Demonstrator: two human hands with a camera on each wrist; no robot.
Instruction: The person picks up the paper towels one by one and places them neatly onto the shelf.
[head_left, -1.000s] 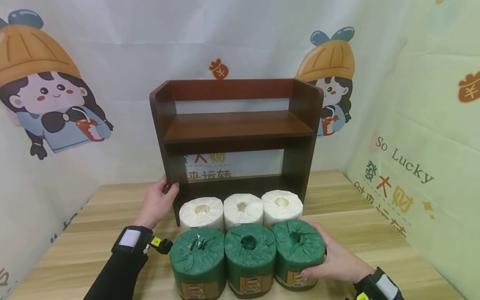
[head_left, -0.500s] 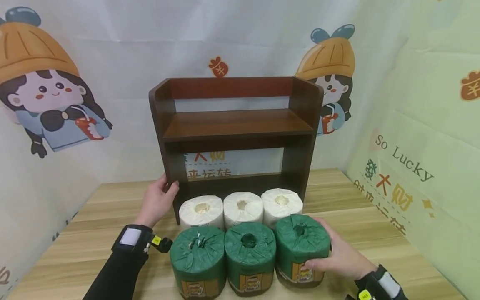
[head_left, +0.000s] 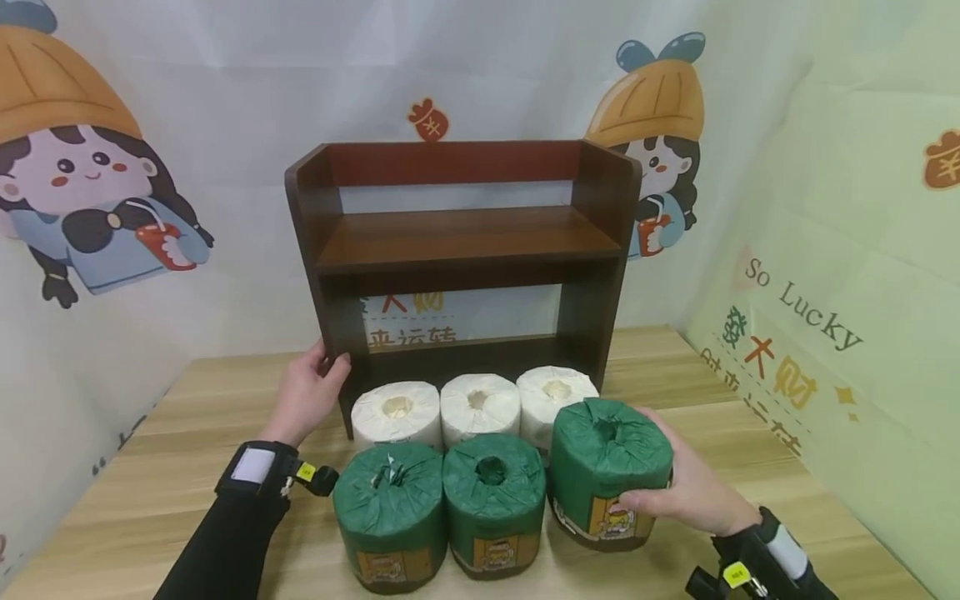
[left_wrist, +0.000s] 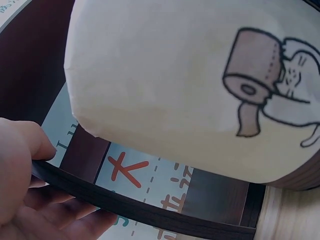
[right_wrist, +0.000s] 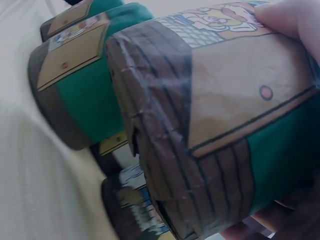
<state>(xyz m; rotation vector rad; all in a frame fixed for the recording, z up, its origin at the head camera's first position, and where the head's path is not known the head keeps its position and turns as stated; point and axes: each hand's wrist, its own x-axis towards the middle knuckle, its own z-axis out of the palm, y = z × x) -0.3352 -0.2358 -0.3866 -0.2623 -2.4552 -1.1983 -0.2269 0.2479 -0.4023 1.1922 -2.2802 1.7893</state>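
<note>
My left hand (head_left: 306,393) pinches the left side panel (left_wrist: 150,212) of a dark brown two-tier shelf (head_left: 480,236), thumb inside and fingers outside. At the right, my right hand (head_left: 701,485) grips a green-wrapped toilet roll (head_left: 609,467), its thumb on the printed brown label. That roll is tilted and raised off the table; its underside edge shows in the right wrist view. Two more green-wrapped toilet rolls, a middle one (head_left: 493,508) and a left one (head_left: 390,521), stand upright to its left. Behind them are three white-wrapped toilet rolls, the left one (head_left: 397,414) nearest my left hand.
The shelf stands on a light wood-grain table (head_left: 187,483), close to a printed cloth backdrop (head_left: 247,167). The white rolls are lined up in front of the shelf's lower opening. The right white roll (head_left: 551,392) is partly covered by the held roll.
My right hand has lifted the right green roll up and slightly right, away from the middle one. My left hand stays on the shelf's side. The head view has tipped slightly downward.
</note>
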